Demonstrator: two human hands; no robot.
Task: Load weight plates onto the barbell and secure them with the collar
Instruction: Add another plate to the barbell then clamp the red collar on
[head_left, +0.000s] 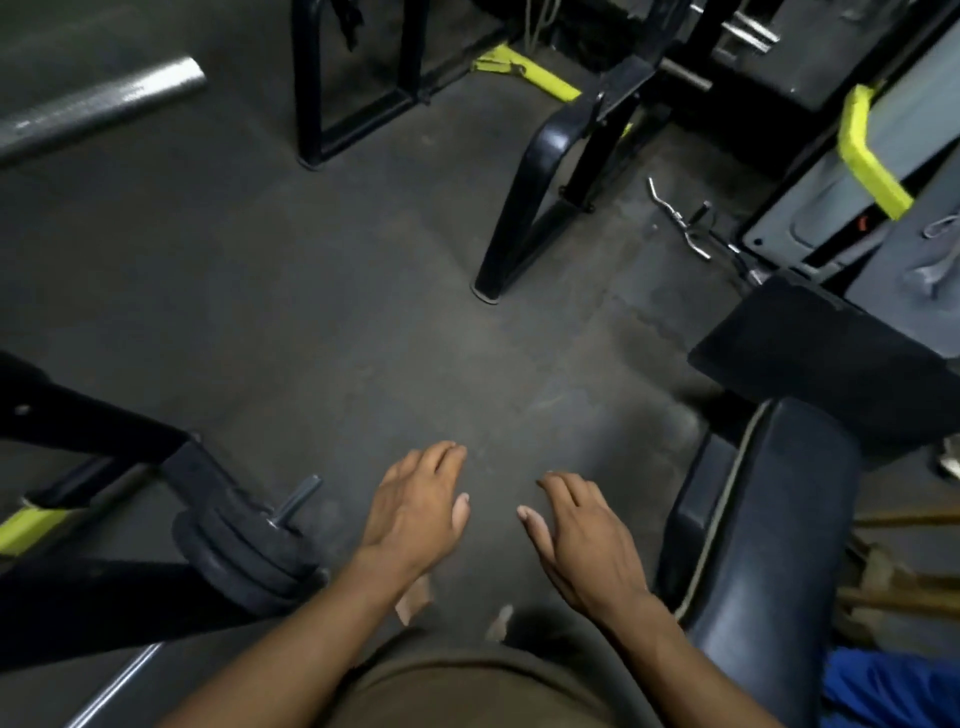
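You stood over a dark rubber floor (322, 291). On it rested black frame legs (511, 228) at the far middle, a curled chrome bar (680, 223) far right (partly hidden), and stacked weight plates (234, 561) near left.

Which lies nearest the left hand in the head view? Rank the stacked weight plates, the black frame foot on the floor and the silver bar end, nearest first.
From the left hand:
1. Stacked weight plates, just to its left on a peg.
2. Black frame foot, ahead on the floor, slightly right.
3. Silver bar end, far ahead at upper left.
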